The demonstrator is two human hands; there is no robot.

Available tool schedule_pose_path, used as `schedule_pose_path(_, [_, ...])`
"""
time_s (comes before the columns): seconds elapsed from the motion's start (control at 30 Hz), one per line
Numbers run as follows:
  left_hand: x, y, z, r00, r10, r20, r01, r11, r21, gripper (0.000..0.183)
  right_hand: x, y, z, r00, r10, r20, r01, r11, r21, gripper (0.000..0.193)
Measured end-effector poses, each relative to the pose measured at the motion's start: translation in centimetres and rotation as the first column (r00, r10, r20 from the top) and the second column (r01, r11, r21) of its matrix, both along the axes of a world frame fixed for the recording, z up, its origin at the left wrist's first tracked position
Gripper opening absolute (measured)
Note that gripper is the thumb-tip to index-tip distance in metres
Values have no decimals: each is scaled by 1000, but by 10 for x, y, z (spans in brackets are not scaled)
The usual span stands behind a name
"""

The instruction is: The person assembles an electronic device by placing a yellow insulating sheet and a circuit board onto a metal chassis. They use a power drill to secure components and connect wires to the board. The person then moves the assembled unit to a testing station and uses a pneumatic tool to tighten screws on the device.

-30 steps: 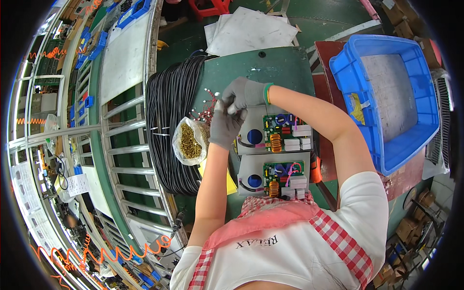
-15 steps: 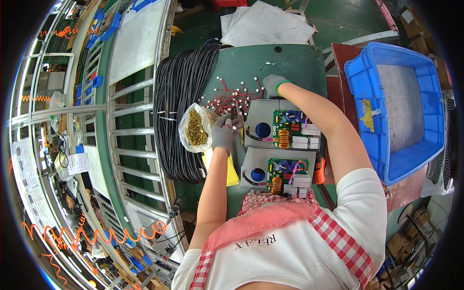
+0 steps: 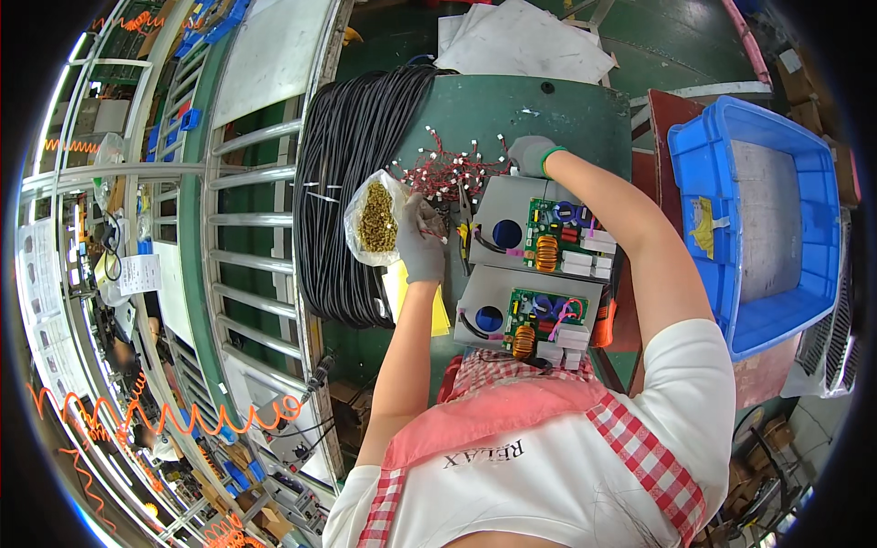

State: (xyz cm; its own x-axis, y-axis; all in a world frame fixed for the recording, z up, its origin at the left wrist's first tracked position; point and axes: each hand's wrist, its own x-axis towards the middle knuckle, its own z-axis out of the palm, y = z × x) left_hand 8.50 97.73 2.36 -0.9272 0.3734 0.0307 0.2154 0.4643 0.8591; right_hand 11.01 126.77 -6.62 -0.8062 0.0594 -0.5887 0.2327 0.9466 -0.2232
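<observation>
My left hand (image 3: pixel 421 239), in a grey glove, is closed on a thin red-and-black wire lead with a small white connector. Its fingertips are beside the right rim of a clear plastic bag (image 3: pixel 377 219) of small brass-coloured parts. My right hand (image 3: pixel 532 155), also gloved, is curled at the far edge of the upper grey metal plate (image 3: pixel 493 203); what its fingers hold is hidden. Between the hands lies a pile of red-and-black wire leads (image 3: pixel 448 173). Pliers (image 3: pixel 465 224) lie left of the plate. The upper circuit board (image 3: pixel 566 236) and lower circuit board (image 3: pixel 545 320) sit on metal plates.
A thick coil of black cable (image 3: pixel 338 201) fills the green table's left side. Yellow paper (image 3: pixel 437 310) lies beneath my left forearm. A blue bin (image 3: pixel 699 310) stands at the right, a roller conveyor (image 3: pixel 256 219) at the left. White sheets (image 3: pixel 525 41) lie beyond the table.
My left hand has shifted left toward the bag, leaving the pliers beside the plate in plainer sight. My right hand stays near the plate's far edge. The whole view has shifted slightly.
</observation>
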Motion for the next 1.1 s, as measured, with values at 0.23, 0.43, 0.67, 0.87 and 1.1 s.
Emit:
schedule_pose_path(0.23, [-13, 23, 27, 996, -49, 77, 53, 997, -50, 23, 13, 13, 49, 886, -359, -292, 200, 866, -458, 26])
schedule_pose_path(0.43, [1, 46, 52, 964, -151, 220, 126, 984, 125, 17, 33, -1, 116, 666, -611, -429, 173, 685, -708, 21])
schedule_pose_path(0.67, [35, 53, 118, 908, -334, 252, 208, 882, 423, 27, 74, -66, 228, 760, -439, -480, 27, 759, -651, 27])
schedule_pose_path(0.87, [50, 19, 125, 830, -424, 363, 254, 866, 431, 21, 102, -97, 238, 752, -599, -273, 85, 500, -862, 36])
schedule_pose_path(1.1, [50, -46, 111, 970, -201, 137, 147, 934, 326, 20, 112, -89, 198, 772, -153, -616, 47, 982, -185, 24])
